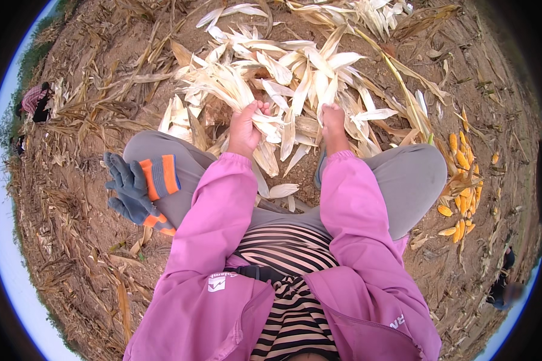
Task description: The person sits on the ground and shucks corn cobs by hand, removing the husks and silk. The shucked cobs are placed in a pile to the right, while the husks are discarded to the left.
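My left hand (245, 129) is closed around a bunch of dry, pale corn husks (235, 88) whose loose ends fan out ahead of it. A little to the right, my right hand (334, 124) pinches a husk strip (327, 92) between thumb and fingers. Between and beyond both hands spreads a heap of stripped corn husks (271, 67) on the soil. Whether either bunch still has a cob inside cannot be seen.
Grey work gloves with orange cuffs (133, 180) rest at my left knee. Several bare yellow corn cobs (464, 194) lie beyond my right knee. Dry stalks (397, 76) litter the soil. Other people (37, 100) are far left and far right.
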{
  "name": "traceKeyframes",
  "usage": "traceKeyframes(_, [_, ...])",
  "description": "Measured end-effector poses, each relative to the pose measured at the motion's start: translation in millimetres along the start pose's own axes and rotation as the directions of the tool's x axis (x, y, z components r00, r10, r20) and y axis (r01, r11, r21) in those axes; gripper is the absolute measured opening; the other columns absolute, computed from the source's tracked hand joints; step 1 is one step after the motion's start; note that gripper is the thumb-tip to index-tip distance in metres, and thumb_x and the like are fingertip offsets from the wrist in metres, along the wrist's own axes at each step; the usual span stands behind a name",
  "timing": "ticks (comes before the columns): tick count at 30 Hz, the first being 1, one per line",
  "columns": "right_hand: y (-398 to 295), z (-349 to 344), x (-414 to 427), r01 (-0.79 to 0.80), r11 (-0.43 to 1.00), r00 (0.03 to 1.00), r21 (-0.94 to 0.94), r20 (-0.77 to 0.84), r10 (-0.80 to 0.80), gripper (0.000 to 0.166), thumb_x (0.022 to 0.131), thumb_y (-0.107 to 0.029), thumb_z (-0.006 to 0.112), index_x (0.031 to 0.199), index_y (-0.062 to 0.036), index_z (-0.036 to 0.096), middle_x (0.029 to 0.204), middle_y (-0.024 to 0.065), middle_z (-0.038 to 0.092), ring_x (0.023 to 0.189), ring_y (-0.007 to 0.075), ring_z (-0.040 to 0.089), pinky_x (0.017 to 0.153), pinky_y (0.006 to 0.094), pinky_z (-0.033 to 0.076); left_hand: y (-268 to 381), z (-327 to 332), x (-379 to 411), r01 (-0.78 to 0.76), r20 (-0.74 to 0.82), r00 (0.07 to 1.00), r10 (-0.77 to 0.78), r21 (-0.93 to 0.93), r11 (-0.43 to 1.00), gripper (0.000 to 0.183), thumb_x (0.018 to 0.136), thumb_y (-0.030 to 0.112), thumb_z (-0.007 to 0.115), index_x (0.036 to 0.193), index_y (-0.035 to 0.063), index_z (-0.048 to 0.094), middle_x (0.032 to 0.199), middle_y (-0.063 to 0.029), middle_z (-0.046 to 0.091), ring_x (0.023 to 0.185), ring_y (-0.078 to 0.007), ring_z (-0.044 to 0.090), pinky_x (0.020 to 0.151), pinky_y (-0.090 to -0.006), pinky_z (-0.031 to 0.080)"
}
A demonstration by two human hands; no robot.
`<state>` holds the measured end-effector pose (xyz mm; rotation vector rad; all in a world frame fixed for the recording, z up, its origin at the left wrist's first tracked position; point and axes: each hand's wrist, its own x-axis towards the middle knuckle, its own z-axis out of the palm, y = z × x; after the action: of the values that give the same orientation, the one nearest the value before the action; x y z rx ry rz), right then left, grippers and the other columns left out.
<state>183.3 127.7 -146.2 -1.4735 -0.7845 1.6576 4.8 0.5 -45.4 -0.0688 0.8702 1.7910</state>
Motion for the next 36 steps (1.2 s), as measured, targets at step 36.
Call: traceKeyframes(36, [-28,78,-86,0.463,0.852,0.815,-0.245,0.496,-0.300,0.013,0.075,-0.009,0.061,0.072,0.0019,0.055,0.063,0.0056,0.054,0.058,0.0102,0.047,0.056,0.0271,0.040,-12,1,-6,0.025,-0.038,0.999,-0.014,0.305,0.952,0.010,0.080,0.004,0.065,0.088,0.0022,0.060,0.071,-0.0028,0.058,0.059,-0.0122,0.056,0.053,-0.0251,0.048])
